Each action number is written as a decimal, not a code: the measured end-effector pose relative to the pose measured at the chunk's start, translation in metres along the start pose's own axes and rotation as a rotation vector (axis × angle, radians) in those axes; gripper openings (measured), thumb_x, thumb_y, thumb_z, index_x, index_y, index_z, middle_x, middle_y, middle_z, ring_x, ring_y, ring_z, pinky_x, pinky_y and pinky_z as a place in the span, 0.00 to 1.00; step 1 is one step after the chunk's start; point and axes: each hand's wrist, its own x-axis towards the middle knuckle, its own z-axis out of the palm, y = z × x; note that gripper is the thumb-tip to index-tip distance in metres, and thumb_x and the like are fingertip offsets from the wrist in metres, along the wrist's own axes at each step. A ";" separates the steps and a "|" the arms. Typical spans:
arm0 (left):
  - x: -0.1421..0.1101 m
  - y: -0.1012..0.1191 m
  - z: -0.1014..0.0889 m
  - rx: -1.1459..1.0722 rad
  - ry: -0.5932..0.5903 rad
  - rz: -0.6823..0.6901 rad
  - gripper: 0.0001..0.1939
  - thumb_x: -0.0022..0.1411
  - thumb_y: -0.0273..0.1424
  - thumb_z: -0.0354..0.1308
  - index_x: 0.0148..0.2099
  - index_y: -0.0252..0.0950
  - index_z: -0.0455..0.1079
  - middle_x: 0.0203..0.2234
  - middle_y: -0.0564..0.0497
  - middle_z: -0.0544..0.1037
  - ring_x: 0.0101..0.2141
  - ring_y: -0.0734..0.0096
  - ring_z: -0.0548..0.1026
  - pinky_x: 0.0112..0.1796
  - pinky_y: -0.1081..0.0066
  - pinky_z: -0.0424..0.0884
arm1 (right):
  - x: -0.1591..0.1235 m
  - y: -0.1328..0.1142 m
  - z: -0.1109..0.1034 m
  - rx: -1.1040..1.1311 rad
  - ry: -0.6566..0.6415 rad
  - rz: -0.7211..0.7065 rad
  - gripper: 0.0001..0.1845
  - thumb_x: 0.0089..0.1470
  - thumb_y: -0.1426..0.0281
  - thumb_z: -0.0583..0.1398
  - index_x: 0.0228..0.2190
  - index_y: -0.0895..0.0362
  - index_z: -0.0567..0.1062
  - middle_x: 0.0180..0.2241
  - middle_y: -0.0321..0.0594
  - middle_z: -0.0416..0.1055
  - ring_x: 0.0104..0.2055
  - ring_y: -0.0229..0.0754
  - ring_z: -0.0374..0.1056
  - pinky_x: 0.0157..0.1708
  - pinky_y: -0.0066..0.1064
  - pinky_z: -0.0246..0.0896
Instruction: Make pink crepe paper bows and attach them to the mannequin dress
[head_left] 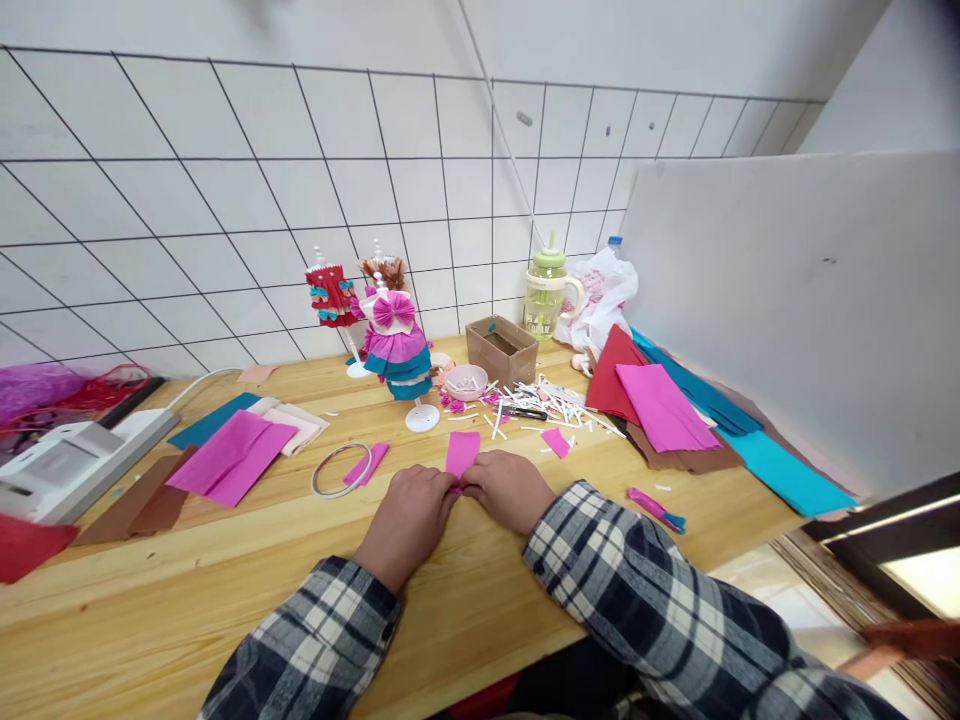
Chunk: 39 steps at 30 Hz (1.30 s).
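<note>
A small magenta crepe paper piece [463,452] lies on the wooden table with its near edge between my two hands. My left hand [415,512] pinches that edge from the left, its fingers closed. From the right, my right hand [511,488] grips the same edge, thumb and fingertips pressed together. Both sets of fingertips almost meet and hide part of the paper. Left of my hands, a silver ring [315,474] partly lies over a folded magenta strip [375,460]. A smaller magenta scrap [556,443] rests to the right.
Small dress forms in paper outfits, one with a magenta bow [394,312], stand behind. Beyond my hands are a pink bowl [466,382], a brown box [501,352], white strips [559,402] and a green-lidded jug [546,295]. Coloured sheets [667,410] lie right; a power strip [90,460] lies left.
</note>
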 end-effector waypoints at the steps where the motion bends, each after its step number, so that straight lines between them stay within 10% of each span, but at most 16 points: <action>1: 0.000 0.000 0.000 0.003 -0.001 -0.003 0.12 0.66 0.32 0.50 0.39 0.37 0.75 0.32 0.47 0.79 0.37 0.60 0.74 0.40 0.62 0.65 | 0.000 0.000 0.000 0.006 0.002 0.011 0.13 0.62 0.64 0.54 0.38 0.54 0.77 0.35 0.40 0.74 0.41 0.41 0.68 0.39 0.30 0.58; 39: 0.001 0.000 0.000 -0.021 0.056 0.068 0.11 0.64 0.29 0.51 0.36 0.36 0.75 0.32 0.45 0.78 0.37 0.62 0.72 0.41 0.64 0.64 | -0.004 -0.008 -0.008 -0.070 -0.049 0.068 0.14 0.63 0.64 0.53 0.39 0.54 0.77 0.38 0.42 0.72 0.42 0.41 0.67 0.38 0.30 0.58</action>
